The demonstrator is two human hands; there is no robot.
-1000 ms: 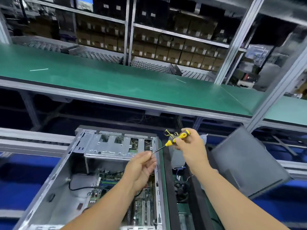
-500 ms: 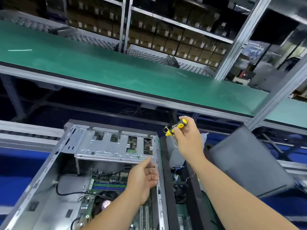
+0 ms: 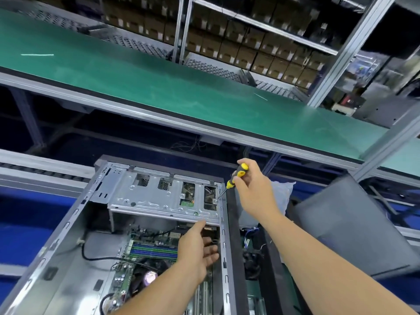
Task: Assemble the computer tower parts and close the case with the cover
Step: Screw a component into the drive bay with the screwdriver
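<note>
My right hand (image 3: 254,192) is closed around the yellow-and-black-handled screwdriver (image 3: 236,176), its thin shaft slanting down so the tip meets a small screw (image 3: 214,200) at the right edge of the perforated silver sheet-metal drive cage (image 3: 159,196). I judge the tilt to be the risk: if I twist at this angle, the tip may cam out, strip the head, or flick the screw down onto the green motherboard (image 3: 145,253) below. My left hand (image 3: 197,248) is empty, fingers loosely spread, hovering under the cage's front lip, where a slipping tip could catch it.

The open grey steel computer tower case (image 3: 68,235) lies on its side before me, its interior exposed, a black cable looping across its floor. The dark grey flat side cover (image 3: 354,226) leans well apart on my right, not yet fitted.
</note>
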